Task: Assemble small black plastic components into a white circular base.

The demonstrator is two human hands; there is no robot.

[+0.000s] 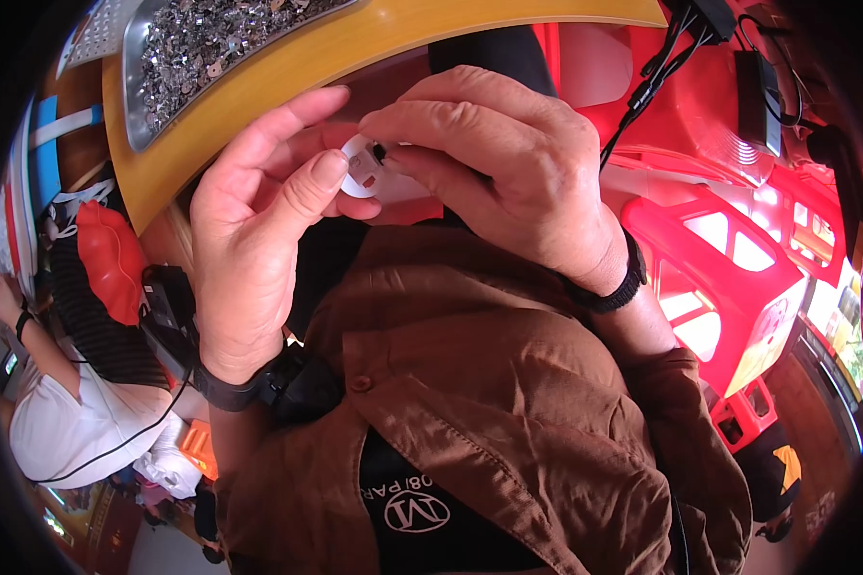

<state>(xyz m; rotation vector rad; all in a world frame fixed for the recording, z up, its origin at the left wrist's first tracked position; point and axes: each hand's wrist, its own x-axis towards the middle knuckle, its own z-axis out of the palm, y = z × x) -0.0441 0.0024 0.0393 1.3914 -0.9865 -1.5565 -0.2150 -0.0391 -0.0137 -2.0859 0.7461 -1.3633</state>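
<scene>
The left grip point(249, 206) pinches a small white round piece point(357, 158), its thumb at the near edge and its fingers curled behind. The piece is thus right at that grip's fingertips, raised clear of the bench point(374, 43), between the two hands. From the other side, the right grip point(518, 144) brings thumb and forefinger close together, apparently pinching a small dark bit point(379, 152) against the round piece's face; whether that bit is separate or part of the piece, I cannot tell.

The step in hand looks like fine fingertip work: the left grip steadies, the right one works the detail. As a judgement, the next move calls for a firm left pinch near the rim, leaving the face uncovered, and a small, controlled motion of the right fingertips, without squeezing the thin-looking piece out of shape.

Beyond the left grip, up and to its left, a metal tray point(136, 96) holds many small metal parts point(211, 43). Red plastic stools point(743, 331) stand to the right of the right grip.
</scene>
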